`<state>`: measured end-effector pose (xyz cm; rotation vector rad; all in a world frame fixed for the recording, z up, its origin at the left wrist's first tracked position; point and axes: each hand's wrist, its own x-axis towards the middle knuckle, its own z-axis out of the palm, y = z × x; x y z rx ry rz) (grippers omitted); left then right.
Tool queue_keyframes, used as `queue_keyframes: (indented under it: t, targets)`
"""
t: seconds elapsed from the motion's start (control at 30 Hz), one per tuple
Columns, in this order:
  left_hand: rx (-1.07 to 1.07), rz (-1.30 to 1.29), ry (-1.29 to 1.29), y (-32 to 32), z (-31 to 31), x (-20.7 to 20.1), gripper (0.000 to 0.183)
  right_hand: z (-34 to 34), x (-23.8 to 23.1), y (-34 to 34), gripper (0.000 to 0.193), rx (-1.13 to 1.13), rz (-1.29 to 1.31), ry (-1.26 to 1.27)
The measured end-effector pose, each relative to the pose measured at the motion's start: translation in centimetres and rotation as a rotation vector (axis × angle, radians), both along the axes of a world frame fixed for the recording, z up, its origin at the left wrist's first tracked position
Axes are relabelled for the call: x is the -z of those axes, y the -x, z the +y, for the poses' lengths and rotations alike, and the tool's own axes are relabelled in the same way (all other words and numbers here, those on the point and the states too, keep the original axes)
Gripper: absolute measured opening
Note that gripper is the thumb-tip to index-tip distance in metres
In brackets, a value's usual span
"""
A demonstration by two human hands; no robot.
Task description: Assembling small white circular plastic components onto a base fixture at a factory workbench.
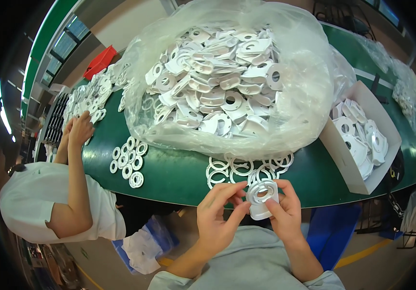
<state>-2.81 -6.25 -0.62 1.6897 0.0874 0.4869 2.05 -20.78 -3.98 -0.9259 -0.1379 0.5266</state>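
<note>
I hold a white plastic plate with a round hole (pixel 262 197) between both hands, just over the near edge of the green table (pixel 179 174). My right hand (pixel 285 215) pinches its right side and bottom. My left hand (pixel 220 212) grips its left edge with thumb and fingertips. Just beyond my hands, several thin white plastic rings (pixel 244 166) lie loose on the table. Behind them stands a large clear plastic bag (pixel 309 82) heaped with white plates of the same kind.
A white cardboard box (pixel 338 154) with more white plates sits at the right. Small white rings (pixel 129 162) lie at the left, near a co-worker (pixel 58 203) in white whose hand (pixel 80 130) reaches a pile of white parts. A red bin (pixel 100 60) stands far left.
</note>
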Motion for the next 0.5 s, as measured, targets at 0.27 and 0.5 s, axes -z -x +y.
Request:
queue_keyframes:
  t: [0.27,0.5]
  targets:
    - [0.064,0.086,0.115,0.0,0.6,0.7,0.030,0.9,0.0,0.4,0.028,0.038,-0.084,0.106]
    - [0.049,0.137,0.094,0.2,0.9,1.2,0.021,1.0,-0.3,0.6,0.027,0.042,-0.116,0.089]
